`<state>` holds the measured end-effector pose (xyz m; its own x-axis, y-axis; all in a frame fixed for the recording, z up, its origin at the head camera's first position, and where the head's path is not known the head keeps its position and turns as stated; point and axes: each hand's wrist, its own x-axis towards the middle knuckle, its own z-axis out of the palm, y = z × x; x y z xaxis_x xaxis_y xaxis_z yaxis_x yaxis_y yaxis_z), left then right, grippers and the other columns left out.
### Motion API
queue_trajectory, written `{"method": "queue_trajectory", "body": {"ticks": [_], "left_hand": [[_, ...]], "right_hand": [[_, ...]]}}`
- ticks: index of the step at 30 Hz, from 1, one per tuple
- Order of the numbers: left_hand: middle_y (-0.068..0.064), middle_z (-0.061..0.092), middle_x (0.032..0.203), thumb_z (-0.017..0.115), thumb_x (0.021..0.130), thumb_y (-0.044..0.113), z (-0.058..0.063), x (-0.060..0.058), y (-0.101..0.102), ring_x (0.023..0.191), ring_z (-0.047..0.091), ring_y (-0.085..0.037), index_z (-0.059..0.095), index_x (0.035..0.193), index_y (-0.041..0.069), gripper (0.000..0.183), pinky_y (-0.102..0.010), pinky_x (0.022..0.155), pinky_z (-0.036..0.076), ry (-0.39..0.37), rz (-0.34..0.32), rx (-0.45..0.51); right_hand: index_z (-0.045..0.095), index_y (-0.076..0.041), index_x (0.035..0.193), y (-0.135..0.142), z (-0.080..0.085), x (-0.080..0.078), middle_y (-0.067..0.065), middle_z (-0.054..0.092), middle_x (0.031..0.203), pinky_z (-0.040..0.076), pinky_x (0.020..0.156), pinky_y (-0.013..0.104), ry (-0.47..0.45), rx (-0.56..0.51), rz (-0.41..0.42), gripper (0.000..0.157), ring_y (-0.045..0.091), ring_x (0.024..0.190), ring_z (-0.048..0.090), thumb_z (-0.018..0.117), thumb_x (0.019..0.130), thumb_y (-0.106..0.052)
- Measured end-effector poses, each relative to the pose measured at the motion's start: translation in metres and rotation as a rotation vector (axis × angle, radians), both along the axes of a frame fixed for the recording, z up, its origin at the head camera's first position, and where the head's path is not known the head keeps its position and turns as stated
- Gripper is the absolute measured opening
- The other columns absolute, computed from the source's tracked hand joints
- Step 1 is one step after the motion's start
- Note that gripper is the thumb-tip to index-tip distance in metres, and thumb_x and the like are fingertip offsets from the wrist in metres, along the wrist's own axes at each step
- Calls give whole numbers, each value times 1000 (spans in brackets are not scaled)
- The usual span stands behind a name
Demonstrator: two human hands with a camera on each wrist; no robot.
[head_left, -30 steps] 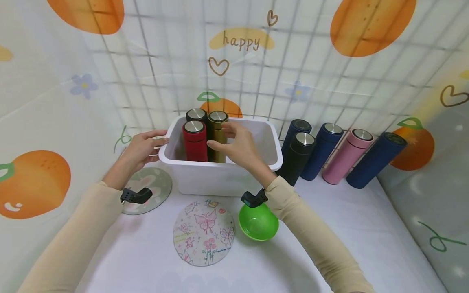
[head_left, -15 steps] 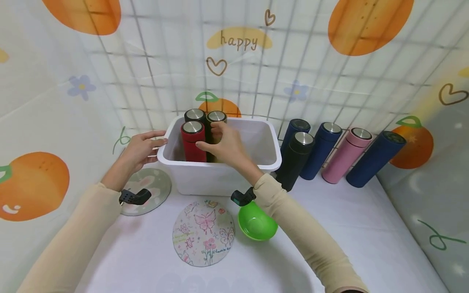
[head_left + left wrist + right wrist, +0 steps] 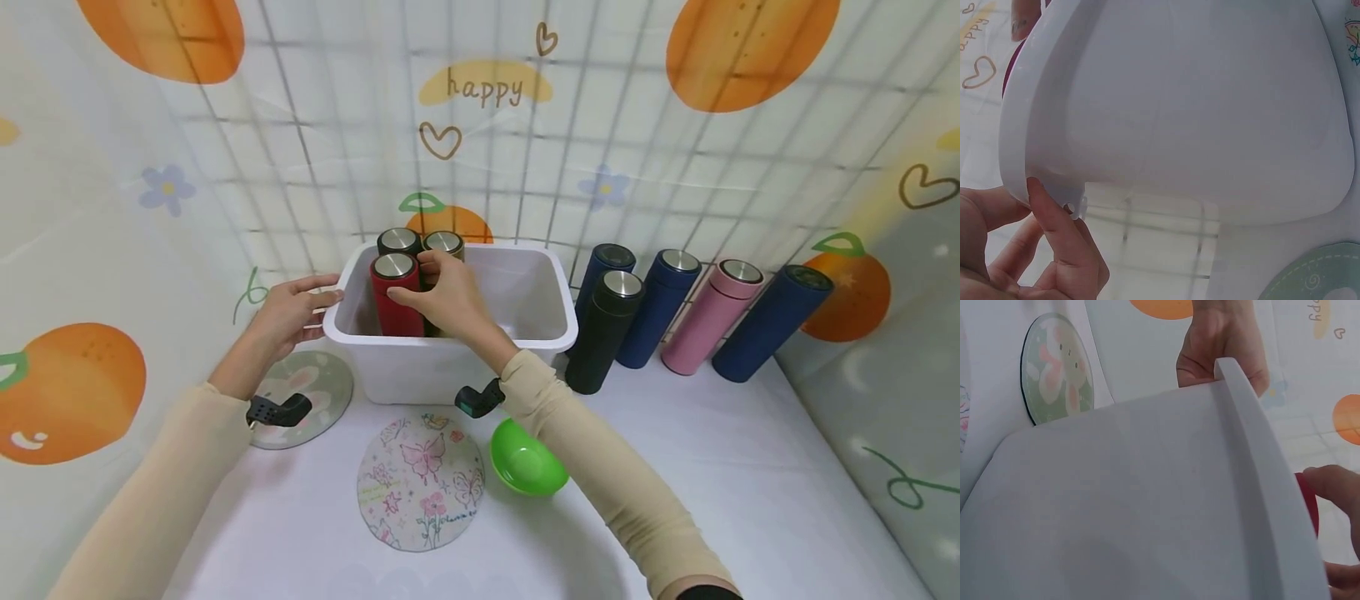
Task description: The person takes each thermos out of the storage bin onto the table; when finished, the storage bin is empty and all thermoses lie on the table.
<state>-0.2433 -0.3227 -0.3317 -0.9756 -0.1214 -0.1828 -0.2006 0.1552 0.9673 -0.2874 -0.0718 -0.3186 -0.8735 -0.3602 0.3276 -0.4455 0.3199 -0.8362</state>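
A white plastic bin (image 3: 442,367) holds a red thermos bottle (image 3: 394,304), a black thermos (image 3: 399,241) and a gold thermos (image 3: 444,242) upright at its left end. My right hand (image 3: 450,296) grips the red thermos near its top, thumb on the front and fingers at its right side, partly covering the gold one. In the right wrist view, the thumb touches the red thermos (image 3: 1309,500) just beyond the bin's rim. My left hand (image 3: 288,312) pinches the bin's left rim; the left wrist view shows its fingertips at the rim (image 3: 1013,150).
Right of the bin lean a black thermos (image 3: 603,333), a pink thermos (image 3: 711,317) and several blue ones (image 3: 660,308). In front lie a round butterfly mat (image 3: 420,483) and a green bowl (image 3: 528,458). A rabbit mat (image 3: 318,392) lies at left, and a printed curtain (image 3: 487,167) hangs behind.
My right hand has shifted left from the gold thermos to the red one, its thumb now across the red front. My left hand stays at the bin's left rim.
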Motion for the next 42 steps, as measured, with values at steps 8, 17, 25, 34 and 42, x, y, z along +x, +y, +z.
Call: {"method": "queue_trajectory", "body": {"ticks": [8, 17, 25, 34, 42], "left_hand": [[-7, 60, 122, 66, 99, 26, -4, -4, 2, 85, 66, -11, 45, 152, 15, 58, -26, 72, 57, -2, -11, -25], [-14, 54, 132, 64, 99, 26, -3, -3, 6, 89, 65, -13, 47, 151, 16, 55, -26, 73, 57, -1, -11, -64], [-11, 57, 127, 65, 99, 26, -2, -2, 6, 88, 65, -13, 46, 151, 15, 57, -26, 72, 57, 7, -7, -52], [-9, 61, 123, 66, 99, 26, -2, 0, 2, 87, 67, -12, 46, 151, 15, 58, -25, 71, 57, 15, -9, -30], [-4, 64, 115, 66, 99, 24, -1, 2, -1, 85, 67, -11, 46, 151, 13, 57, -25, 70, 57, 22, -9, -12]], "right_hand": [[59, -3, 128, -8, -1, -4, 4, 70, 104, 51, 80, 23, 35, 47, -65, 65, 13, 93, 64, 88, 77, -33], [59, -5, 125, -11, -2, -7, 5, 67, 111, 51, 80, 23, 58, 118, -113, 65, 17, 98, 61, 88, 77, -37], [53, -8, 116, -10, -4, -7, 3, 63, 104, 49, 78, 26, 33, 105, -87, 62, 17, 95, 58, 89, 74, -35], [53, -8, 123, -8, -4, -6, 4, 64, 110, 50, 82, 25, 59, 121, 48, 63, 16, 98, 59, 88, 75, -32], [59, -9, 128, -10, 0, -4, 1, 66, 117, 49, 86, 22, 156, 230, 118, 65, 14, 103, 60, 88, 76, -35]]}}
